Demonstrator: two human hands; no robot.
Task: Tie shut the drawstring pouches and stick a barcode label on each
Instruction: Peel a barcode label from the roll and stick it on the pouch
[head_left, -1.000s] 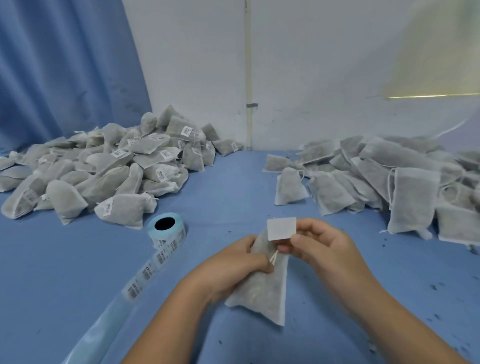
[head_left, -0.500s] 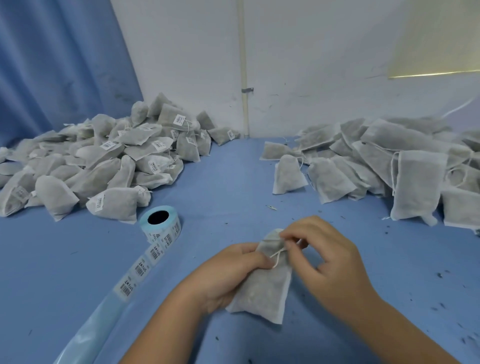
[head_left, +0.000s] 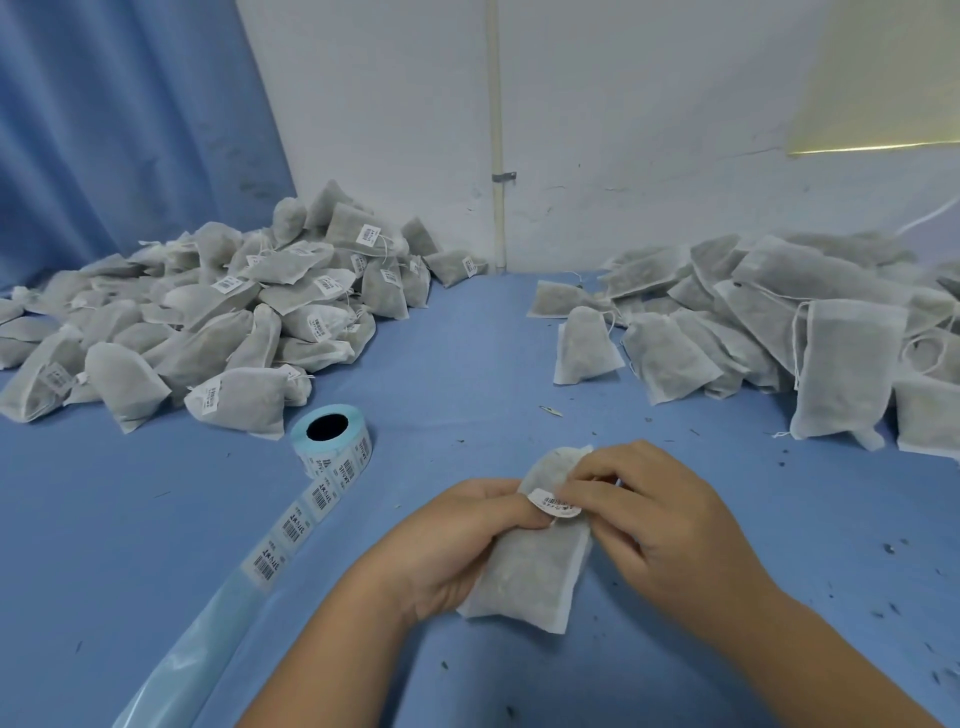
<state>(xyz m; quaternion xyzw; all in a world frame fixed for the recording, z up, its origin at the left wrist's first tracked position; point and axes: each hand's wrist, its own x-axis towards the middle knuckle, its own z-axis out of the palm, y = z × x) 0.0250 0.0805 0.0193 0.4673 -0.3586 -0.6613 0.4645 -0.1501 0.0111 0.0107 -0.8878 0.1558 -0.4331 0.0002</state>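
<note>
Pressing down near the bench's (head_left: 467, 364) front, both hands meet on one soft grey mesh pouch (head_left: 535, 566): left hand (head_left: 457, 540) wraps its side, thumb on a curled white barcode label (head_left: 555, 505), right hand (head_left: 644, 514) pinches label and neck with bent fingers (head_left: 587, 488). Label roll (head_left: 332, 441), pale blue core, trails its strip leftward; labelled pile (head_left: 208, 322) left, flat unlabelled pile (head_left: 769, 322) right

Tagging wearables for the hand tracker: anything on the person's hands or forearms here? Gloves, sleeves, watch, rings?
Nothing worn that shows. The left hand and the right hand are both bare: no gloves, rings or tape. Both forearms are uncovered down to the bottom edge of the frame, with no sleeve cuff, watch or wristband in view. Nails look short and unpainted. Anything above the forearms is out of frame.
</note>
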